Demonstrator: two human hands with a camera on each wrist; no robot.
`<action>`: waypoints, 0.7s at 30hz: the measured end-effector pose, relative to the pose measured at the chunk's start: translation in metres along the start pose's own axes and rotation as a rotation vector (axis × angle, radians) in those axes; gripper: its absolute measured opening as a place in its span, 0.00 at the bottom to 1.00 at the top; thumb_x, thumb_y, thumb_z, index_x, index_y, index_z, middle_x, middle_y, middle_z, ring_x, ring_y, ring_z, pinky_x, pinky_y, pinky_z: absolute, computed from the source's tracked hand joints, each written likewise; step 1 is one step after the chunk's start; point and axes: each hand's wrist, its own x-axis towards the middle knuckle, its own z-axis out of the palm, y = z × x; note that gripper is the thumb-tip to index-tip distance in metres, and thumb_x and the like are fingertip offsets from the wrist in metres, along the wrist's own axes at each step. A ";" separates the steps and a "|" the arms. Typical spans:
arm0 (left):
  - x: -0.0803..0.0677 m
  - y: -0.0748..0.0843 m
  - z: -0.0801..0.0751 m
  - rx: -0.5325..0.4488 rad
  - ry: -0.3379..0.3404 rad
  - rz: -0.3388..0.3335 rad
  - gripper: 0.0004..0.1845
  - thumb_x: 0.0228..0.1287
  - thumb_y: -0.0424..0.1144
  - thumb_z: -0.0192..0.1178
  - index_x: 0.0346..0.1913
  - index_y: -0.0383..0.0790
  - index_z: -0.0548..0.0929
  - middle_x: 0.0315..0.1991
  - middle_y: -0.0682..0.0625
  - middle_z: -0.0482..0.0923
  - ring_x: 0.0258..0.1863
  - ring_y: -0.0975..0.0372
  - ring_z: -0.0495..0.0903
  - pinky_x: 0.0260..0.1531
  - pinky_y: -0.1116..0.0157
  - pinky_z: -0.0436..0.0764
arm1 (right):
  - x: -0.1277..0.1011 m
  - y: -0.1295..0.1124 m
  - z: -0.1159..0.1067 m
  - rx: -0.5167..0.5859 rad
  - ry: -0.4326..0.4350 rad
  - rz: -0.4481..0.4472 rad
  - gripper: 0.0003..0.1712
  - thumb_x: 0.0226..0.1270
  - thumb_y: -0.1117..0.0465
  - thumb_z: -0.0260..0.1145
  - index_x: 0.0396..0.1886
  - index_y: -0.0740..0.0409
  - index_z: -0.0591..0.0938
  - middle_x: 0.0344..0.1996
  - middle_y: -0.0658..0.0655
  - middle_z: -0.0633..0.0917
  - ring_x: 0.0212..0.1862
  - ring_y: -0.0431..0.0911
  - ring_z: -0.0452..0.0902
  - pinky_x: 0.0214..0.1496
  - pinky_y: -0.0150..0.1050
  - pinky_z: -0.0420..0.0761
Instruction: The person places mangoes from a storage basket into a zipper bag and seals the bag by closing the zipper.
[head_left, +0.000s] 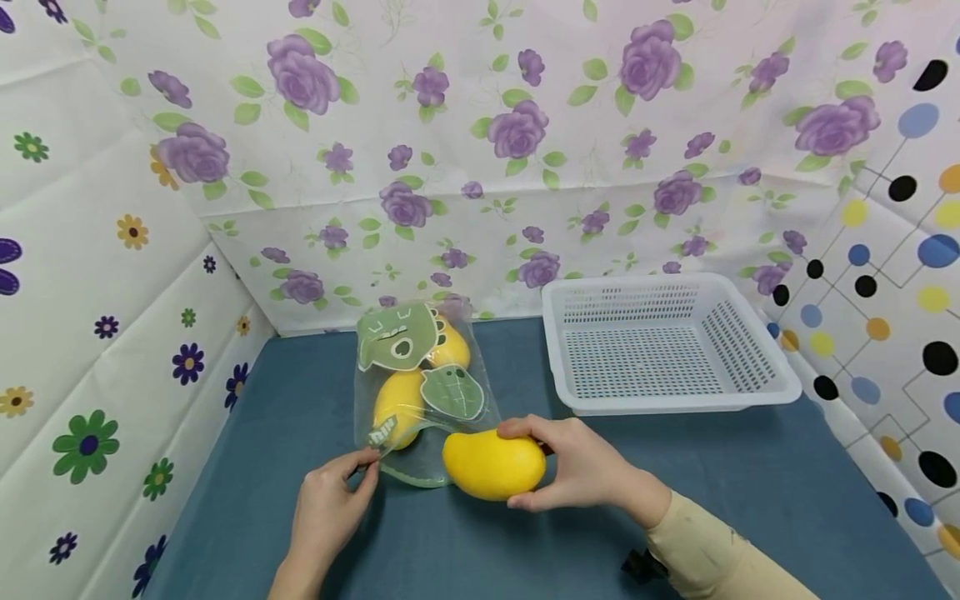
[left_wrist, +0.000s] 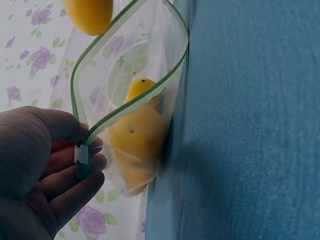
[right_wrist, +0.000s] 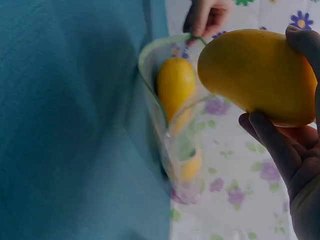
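Note:
A clear zip bag (head_left: 487, 408) with green cartoon prints lies on the blue table, its mouth spread apart toward the person. Inside it are yellow mangoes; one mango (head_left: 398, 407) lies near the left side and another (head_left: 450, 346) farther back. My left hand (head_left: 330, 500) pinches the left corner of the bag's mouth, by the green zip edge (left_wrist: 125, 106) and its white slider (left_wrist: 81, 154). In my right hand (head_left: 581, 467) is a mango (head_left: 493, 465), gripped at its right end between thumb and fingers. This mango is at the bag's opening, outside the bag in the right wrist view.
A white perforated plastic basket (head_left: 566, 367) stands at the back right of the table (head_left: 480, 550). Flowered cloth (head_left: 465, 150) hangs behind, with patterned cloth walls at left and right. A small black object (head_left: 643, 567) is beside the right sleeve.

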 end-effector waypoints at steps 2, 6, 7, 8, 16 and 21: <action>0.000 0.000 0.000 0.002 -0.001 -0.004 0.08 0.62 0.28 0.76 0.41 0.43 0.95 0.41 0.47 0.92 0.29 0.62 0.88 0.16 0.67 0.71 | 0.001 0.001 0.005 -0.042 -0.034 0.005 0.41 0.62 0.44 0.84 0.70 0.49 0.77 0.65 0.51 0.84 0.57 0.43 0.86 0.54 0.37 0.87; 0.000 0.002 0.000 0.002 -0.006 -0.008 0.08 0.61 0.28 0.77 0.41 0.43 0.95 0.41 0.47 0.92 0.28 0.62 0.87 0.16 0.67 0.71 | 0.002 0.005 0.017 -0.143 -0.098 0.031 0.40 0.63 0.39 0.81 0.69 0.50 0.78 0.63 0.49 0.85 0.56 0.41 0.86 0.56 0.35 0.85; -0.001 0.002 0.000 0.000 -0.009 -0.009 0.08 0.62 0.28 0.77 0.41 0.42 0.95 0.41 0.47 0.92 0.26 0.63 0.86 0.16 0.67 0.71 | 0.003 0.006 0.020 -0.172 -0.110 0.042 0.41 0.63 0.38 0.80 0.69 0.49 0.78 0.63 0.48 0.85 0.55 0.40 0.86 0.55 0.34 0.85; -0.001 0.002 0.001 -0.001 -0.010 -0.009 0.08 0.61 0.28 0.77 0.41 0.42 0.95 0.41 0.47 0.92 0.26 0.63 0.86 0.16 0.67 0.71 | 0.003 0.007 0.023 -0.199 -0.122 0.054 0.41 0.63 0.37 0.80 0.69 0.49 0.78 0.62 0.48 0.86 0.53 0.39 0.86 0.54 0.33 0.85; 0.000 0.003 0.002 -0.003 -0.015 -0.011 0.08 0.62 0.28 0.76 0.41 0.42 0.95 0.42 0.45 0.92 0.24 0.63 0.85 0.14 0.67 0.68 | 0.011 0.005 0.042 -0.368 -0.131 0.101 0.40 0.62 0.36 0.80 0.67 0.49 0.78 0.57 0.50 0.88 0.42 0.35 0.84 0.44 0.32 0.84; 0.000 0.002 0.002 -0.011 -0.018 -0.005 0.08 0.62 0.28 0.76 0.41 0.43 0.95 0.42 0.46 0.92 0.19 0.68 0.80 0.13 0.67 0.66 | 0.018 -0.002 0.051 -0.449 -0.106 0.132 0.40 0.63 0.37 0.79 0.68 0.52 0.78 0.57 0.53 0.88 0.41 0.39 0.85 0.42 0.37 0.86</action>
